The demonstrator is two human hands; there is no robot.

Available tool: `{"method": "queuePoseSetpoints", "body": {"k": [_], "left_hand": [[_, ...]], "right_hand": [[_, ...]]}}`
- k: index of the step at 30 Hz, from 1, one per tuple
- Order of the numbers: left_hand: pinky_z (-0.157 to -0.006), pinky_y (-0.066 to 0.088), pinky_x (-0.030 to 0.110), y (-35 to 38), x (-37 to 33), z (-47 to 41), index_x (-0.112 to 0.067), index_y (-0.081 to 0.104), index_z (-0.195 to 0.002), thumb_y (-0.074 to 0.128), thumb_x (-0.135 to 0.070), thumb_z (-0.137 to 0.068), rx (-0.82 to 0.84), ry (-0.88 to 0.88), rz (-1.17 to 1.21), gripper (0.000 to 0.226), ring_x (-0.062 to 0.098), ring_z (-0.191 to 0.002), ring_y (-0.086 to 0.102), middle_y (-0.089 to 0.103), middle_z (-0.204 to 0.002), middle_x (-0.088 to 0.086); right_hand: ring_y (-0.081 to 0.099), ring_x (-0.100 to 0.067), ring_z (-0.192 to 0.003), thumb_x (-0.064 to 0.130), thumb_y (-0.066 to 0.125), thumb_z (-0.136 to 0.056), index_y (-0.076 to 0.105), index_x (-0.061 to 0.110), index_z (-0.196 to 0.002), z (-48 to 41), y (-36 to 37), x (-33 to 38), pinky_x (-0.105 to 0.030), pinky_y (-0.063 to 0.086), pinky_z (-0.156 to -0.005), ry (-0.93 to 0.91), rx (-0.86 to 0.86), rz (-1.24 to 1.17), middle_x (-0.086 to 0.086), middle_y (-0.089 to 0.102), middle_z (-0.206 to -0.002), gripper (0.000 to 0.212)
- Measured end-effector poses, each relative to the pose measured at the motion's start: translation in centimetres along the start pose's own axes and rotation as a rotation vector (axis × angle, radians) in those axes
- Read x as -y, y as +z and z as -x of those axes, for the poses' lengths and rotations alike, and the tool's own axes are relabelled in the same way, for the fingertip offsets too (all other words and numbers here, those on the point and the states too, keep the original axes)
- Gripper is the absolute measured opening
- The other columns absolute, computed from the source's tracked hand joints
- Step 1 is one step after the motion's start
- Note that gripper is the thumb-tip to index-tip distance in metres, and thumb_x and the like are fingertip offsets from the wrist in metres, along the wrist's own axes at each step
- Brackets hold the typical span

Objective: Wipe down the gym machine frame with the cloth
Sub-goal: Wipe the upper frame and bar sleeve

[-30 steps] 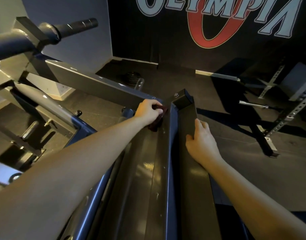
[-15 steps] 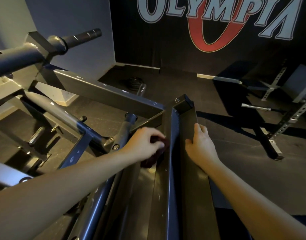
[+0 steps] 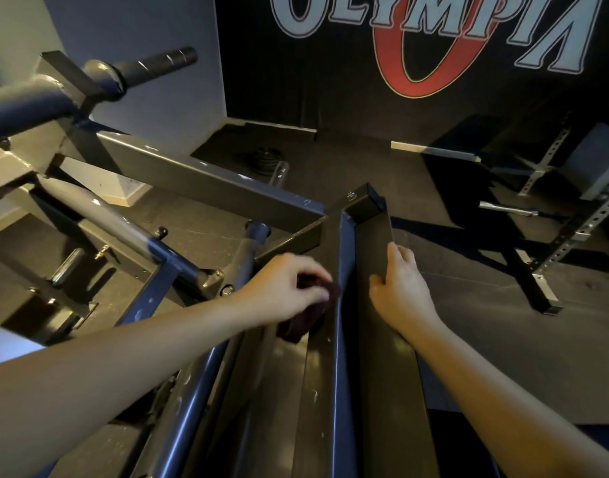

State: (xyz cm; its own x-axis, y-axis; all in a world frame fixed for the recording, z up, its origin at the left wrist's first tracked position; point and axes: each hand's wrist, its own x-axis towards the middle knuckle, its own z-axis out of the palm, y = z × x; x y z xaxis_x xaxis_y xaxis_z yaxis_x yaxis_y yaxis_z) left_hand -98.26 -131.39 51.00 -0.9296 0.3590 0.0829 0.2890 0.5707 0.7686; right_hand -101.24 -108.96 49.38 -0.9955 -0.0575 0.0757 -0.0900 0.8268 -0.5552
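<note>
Nearest the camera, two bare forearms reached forward over the gym machine frame (image 3: 179, 419), grey-blue painted steel with chipped spots. The left hand (image 3: 284, 288) was curled over a dark maroon cloth (image 3: 296, 327), holding it bunched against the left face of the central beam (image 3: 341, 374); part of the cloth showed under the palm and a bit at the fingertips, touching the beam's upper edge. The right hand (image 3: 401, 291) lay just across the same beam, level with the left, gripping its right-hand edge with the thumb on the top face and the fingers over the outer side. The cloth sat between the two hands, under the left one, apart from the right. Beyond the hands the beam ended in a black end cap (image 3: 363, 203) with a bolt beside it, where a cross member (image 3: 199, 181) met it from the left. Farther left, a round plate sleeve (image 3: 151, 69) pointed toward the wall. The floor (image 3: 451, 305) was dark rubber matting. A stack of weight plates (image 3: 267, 160) sat near the far corner, a perforated rack upright (image 3: 593, 219) stood at right, and a black wall banner (image 3: 296, 81) carried large OLYMPIA lettering.
</note>
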Motion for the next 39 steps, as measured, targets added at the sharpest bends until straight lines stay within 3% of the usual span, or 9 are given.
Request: {"method": "queuePoseSetpoints", "body": {"k": [5,8,12,15,17,19,24,32,39], "left_hand": [[-0.096,0.048,0.033,0.5,2.3,-10.1,-0.027,0.074,-0.11,0.071,-0.024,-0.094,-0.382,-0.231,0.075,0.017,0.016,-0.111,0.062,0.069,-0.116,-0.005],[-0.091,0.052,0.033,0.7,3.1,-11.5,-0.024,0.075,-0.11,0.072,-0.022,-0.093,-0.424,-0.38,0.25,0.017,0.02,-0.107,0.063,0.069,-0.115,0.0],[-0.069,0.053,0.026,1.3,2.4,-8.4,-0.02,0.075,-0.095,0.071,-0.011,-0.094,-0.43,-0.512,0.569,0.01,0.019,-0.09,0.068,0.071,-0.091,0.001],[-0.092,0.056,0.042,2.0,1.9,-5.0,-0.02,0.074,-0.095,0.075,-0.012,-0.091,-0.386,-0.594,0.623,0.009,0.026,-0.101,0.068,0.072,-0.101,0.008],[-0.095,0.056,0.044,2.2,1.0,-2.7,-0.019,0.075,-0.099,0.076,-0.013,-0.09,-0.337,-0.579,0.567,0.011,0.026,-0.103,0.068,0.073,-0.103,0.008],[-0.083,0.055,0.034,2.4,-0.5,-0.2,-0.021,0.075,-0.105,0.073,-0.015,-0.093,-0.27,-0.516,0.469,0.014,0.022,-0.101,0.067,0.071,-0.104,0.004],[-0.075,0.052,0.023,2.8,-4.0,6.4,-0.021,0.074,-0.109,0.072,-0.019,-0.094,-0.125,-0.363,0.248,0.015,0.013,-0.097,0.067,0.071,-0.104,-0.001],[-0.075,0.052,0.011,3.7,-7.4,17.4,-0.03,0.072,-0.108,0.072,-0.025,-0.093,0.17,-0.243,0.079,0.016,-0.006,-0.095,0.066,0.071,-0.1,-0.013],[-0.09,0.045,0.024,4.7,-4.9,10.5,-0.032,0.07,-0.111,0.068,-0.025,-0.096,-0.188,-0.184,-0.022,0.016,-0.001,-0.101,0.06,0.068,-0.106,-0.015]], "right_hand": [[0.048,0.0,-0.074,0.017,0.056,-0.102,0.016,0.015,-0.162,-0.2,0.2,-0.1,-0.012,0.037,-0.055,0.012,-0.023,0.004,-0.005,0.02,-0.165,0.072],[0.053,-0.004,-0.077,0.015,0.056,-0.102,0.016,0.014,-0.162,-0.3,0.4,-0.1,-0.013,0.038,-0.057,0.015,-0.035,-0.001,-0.005,0.021,-0.165,0.072],[0.053,-0.006,-0.076,0.013,0.055,-0.101,0.017,0.011,-0.161,-0.3,0.3,0.0,-0.013,0.037,-0.057,0.009,-0.027,-0.01,-0.008,0.023,-0.164,0.071],[0.049,-0.006,-0.074,0.013,0.056,-0.1,0.019,0.009,-0.16,-0.3,0.1,0.2,-0.013,0.035,-0.056,-0.005,-0.019,0.009,-0.01,0.025,-0.162,0.07],[0.048,-0.007,-0.076,0.012,0.055,-0.1,0.02,0.008,-0.159,-0.1,-0.1,0.5,-0.013,0.034,-0.056,-0.008,-0.004,0.017,-0.012,0.025,-0.161,0.069],[0.05,-0.011,-0.085,0.012,0.055,-0.099,0.021,0.007,-0.159,0.2,-0.4,0.9,-0.014,0.034,-0.058,0.002,0.01,0.023,-0.013,0.024,-0.162,0.069],[0.056,-0.033,-0.122,0.012,0.052,-0.098,0.024,0.004,-0.157,2.0,-1.2,1.9,-0.034,0.046,-0.085,0.019,0.027,0.002,-0.016,0.022,-0.163,0.065],[0.039,-0.03,-0.144,0.01,0.051,-0.103,0.013,0.007,-0.161,10.7,-1.7,1.5,-0.033,0.041,-0.105,0.01,0.104,-0.051,-0.012,0.004,-0.17,0.069],[0.026,-0.024,-0.152,0.013,0.052,-0.104,0.008,0.014,-0.162,14.7,-1.5,1.0,-0.034,0.036,-0.112,0.003,0.115,-0.034,-0.001,-0.007,-0.171,0.073]]}}
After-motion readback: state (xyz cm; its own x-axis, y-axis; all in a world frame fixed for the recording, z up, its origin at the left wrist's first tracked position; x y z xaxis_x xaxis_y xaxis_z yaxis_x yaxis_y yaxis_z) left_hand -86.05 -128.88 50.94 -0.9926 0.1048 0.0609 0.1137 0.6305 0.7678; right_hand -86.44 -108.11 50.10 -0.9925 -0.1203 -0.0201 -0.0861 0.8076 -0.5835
